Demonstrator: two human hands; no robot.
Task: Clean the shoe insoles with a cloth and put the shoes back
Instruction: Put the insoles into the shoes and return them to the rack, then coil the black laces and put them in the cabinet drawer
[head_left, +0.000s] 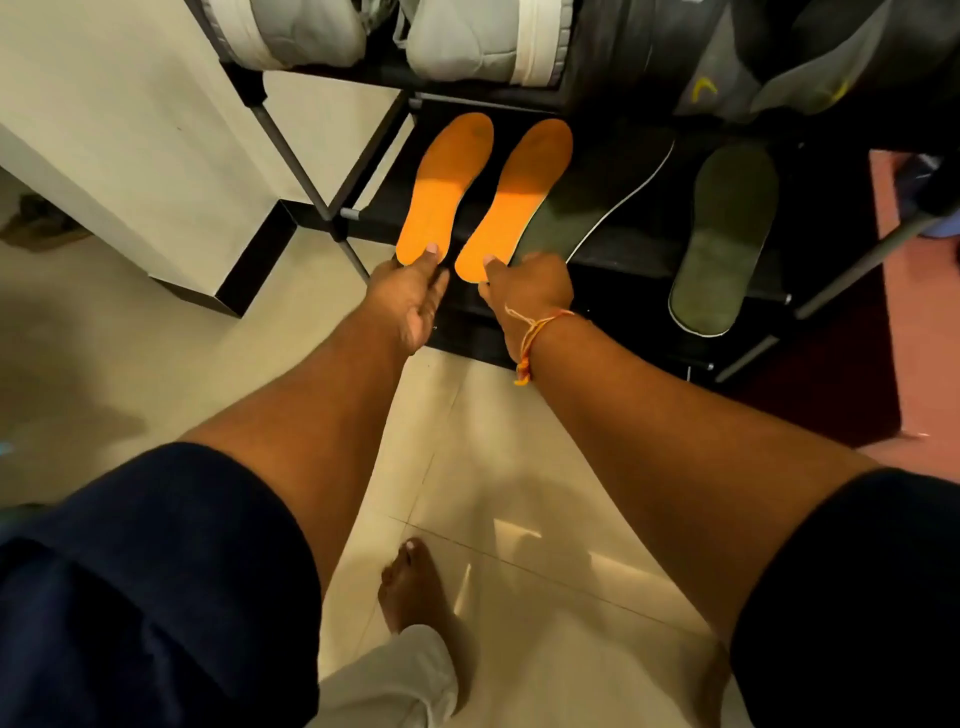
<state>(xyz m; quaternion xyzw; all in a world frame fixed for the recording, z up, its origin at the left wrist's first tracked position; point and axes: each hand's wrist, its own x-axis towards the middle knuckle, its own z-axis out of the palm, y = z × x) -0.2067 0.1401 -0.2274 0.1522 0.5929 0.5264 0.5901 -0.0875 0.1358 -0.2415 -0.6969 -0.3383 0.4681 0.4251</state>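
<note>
Dark sleeves (156, 571) frame arms reaching to twelve o'clock — left hand (410, 299) pinches the left orange insole (447, 192) at its heel, right hand (530, 291) the right orange insole (519, 197), both on the shoe rack (649, 249); probably light, floppy — heels hold best

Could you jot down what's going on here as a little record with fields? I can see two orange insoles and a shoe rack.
setting: black metal-framed shoe rack on a pale tiled floor
left hand: pinches the heel end of the left flat orange insole
right hand: pinches the heel end of the right flat orange insole
insole layout: side by side on the shelf, toes pointing away
neighbours: dark green insoles to the right
shelf above: grey-and-white shoes
cloth: none in view
</note>
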